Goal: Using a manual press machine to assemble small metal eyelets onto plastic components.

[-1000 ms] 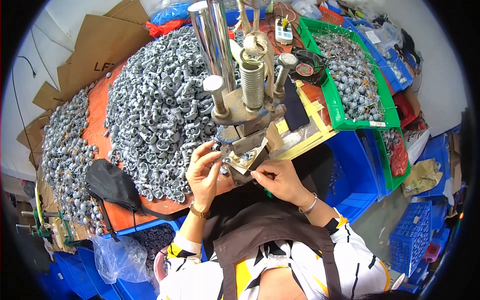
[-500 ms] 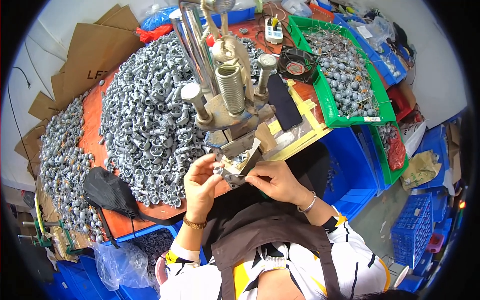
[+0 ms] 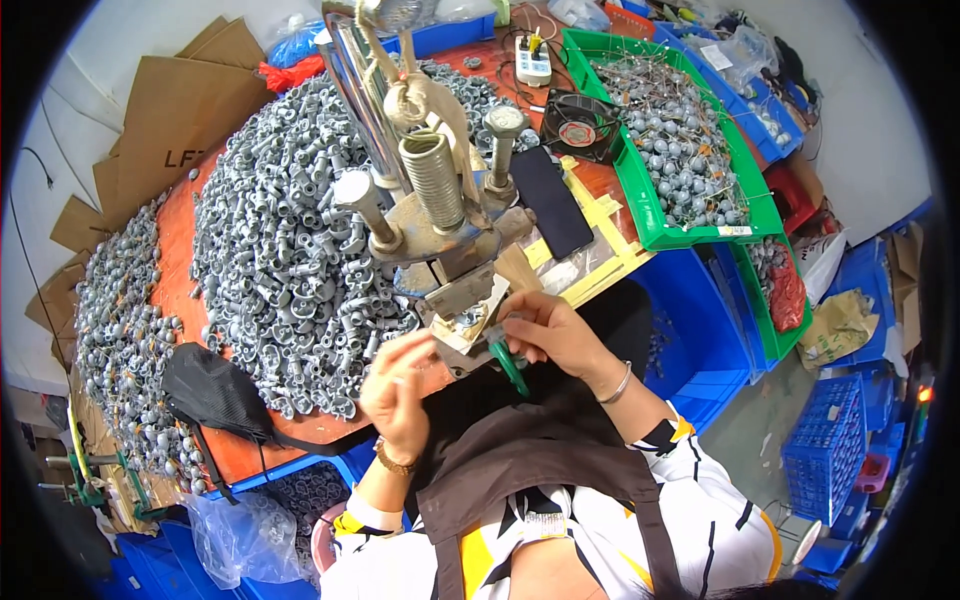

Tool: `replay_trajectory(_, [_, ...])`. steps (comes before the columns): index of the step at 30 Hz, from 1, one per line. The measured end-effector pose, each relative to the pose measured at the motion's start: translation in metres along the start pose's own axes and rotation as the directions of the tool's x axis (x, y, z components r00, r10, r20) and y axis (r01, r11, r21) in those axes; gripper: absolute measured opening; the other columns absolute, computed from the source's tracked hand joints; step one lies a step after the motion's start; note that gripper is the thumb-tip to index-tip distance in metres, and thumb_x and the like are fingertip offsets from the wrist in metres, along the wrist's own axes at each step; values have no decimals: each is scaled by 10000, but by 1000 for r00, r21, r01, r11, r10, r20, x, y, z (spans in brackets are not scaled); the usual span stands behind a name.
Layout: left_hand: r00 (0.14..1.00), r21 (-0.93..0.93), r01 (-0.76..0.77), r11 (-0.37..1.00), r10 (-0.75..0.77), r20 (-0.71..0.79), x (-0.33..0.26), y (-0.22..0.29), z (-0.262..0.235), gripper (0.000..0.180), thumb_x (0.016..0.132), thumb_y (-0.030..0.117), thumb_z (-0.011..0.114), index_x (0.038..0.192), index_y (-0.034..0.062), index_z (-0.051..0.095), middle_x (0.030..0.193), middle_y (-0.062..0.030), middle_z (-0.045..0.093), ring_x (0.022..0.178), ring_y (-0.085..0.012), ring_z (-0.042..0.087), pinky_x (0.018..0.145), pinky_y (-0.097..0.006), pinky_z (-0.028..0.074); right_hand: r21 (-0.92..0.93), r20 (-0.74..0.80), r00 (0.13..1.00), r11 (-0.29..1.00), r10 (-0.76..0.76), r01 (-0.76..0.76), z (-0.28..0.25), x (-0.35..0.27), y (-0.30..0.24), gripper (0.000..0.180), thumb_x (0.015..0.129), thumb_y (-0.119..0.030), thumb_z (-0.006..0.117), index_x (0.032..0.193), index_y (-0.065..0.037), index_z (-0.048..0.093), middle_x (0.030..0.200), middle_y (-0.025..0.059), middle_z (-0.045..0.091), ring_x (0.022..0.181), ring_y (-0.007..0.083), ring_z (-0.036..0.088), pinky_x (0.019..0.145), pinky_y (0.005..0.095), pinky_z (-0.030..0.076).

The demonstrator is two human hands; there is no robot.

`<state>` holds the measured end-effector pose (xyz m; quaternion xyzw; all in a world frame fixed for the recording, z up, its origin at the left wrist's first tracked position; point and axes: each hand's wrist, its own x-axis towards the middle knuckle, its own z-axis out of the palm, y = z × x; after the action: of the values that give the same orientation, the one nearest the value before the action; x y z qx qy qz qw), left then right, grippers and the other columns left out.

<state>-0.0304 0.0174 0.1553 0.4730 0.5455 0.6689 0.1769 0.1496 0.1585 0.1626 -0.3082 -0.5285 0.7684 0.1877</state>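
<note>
My left hand point(image 3: 397, 400) is raised in front of the heap of grey plastic fittings point(image 3: 290, 260). Motion smears its fingers, so I cannot tell whether anything is between them. Closed around a small green-handled tool point(image 3: 514, 368), my right hand point(image 3: 556, 338) is at the front right of the metal hand press point(image 3: 440, 225). The fingers cover much of the tool, and its exact kind is unclear. Between the hands, pale paper-like scraps point(image 3: 468, 325) lie at the press's base.
Right of the press are a dark phone point(image 3: 553, 203), a small fan point(image 3: 580, 127) and a green tray point(image 3: 650, 215) of grey balls with wires. A black mesh bag point(image 3: 215, 392) lies at the left table edge. Blue bins point(image 3: 705, 375) stand below right.
My hands have moved apart from the small piece they were both at. The left lifted back and blurred; the right turned, bringing the green tool into view. The whole view shifted slightly.
</note>
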Motion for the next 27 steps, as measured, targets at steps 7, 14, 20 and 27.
replay_trajectory(7, [943,838,-329,436,195,269,10,29,14,491,764,130,756,1199,-27,590,1257,-176,557,1223,-369,473,1041,-466,396,-393,113,966,882,-234,260,2,7,8,144,931,-100,610,1050,-24,582,795,0,580,722,48,539,638,208,436])
replay_trajectory(14, [939,541,145,828,-288,189,-1,8,24,311,811,64,722,1104,4,636,913,-127,606,742,-263,612,656,-335,496,-262,127,966,931,-227,254,16,15,18,208,911,-152,659,1060,-21,597,799,18,611,736,76,584,667,225,482])
replay_trajectory(20, [974,552,111,826,-200,104,12,-6,30,211,820,67,716,1003,-6,639,873,-120,589,598,-216,551,546,-319,455,-826,26,812,444,-583,345,26,21,31,143,860,-185,668,881,-59,604,721,81,636,652,261,632,585,356,492])
replay_trajectory(27, [996,564,-3,826,-47,74,12,-34,31,218,775,30,725,988,16,678,743,-58,507,615,-162,475,521,-289,364,-926,146,767,187,-625,329,26,24,37,153,873,-192,551,847,-44,575,786,115,630,773,294,644,638,412,513])
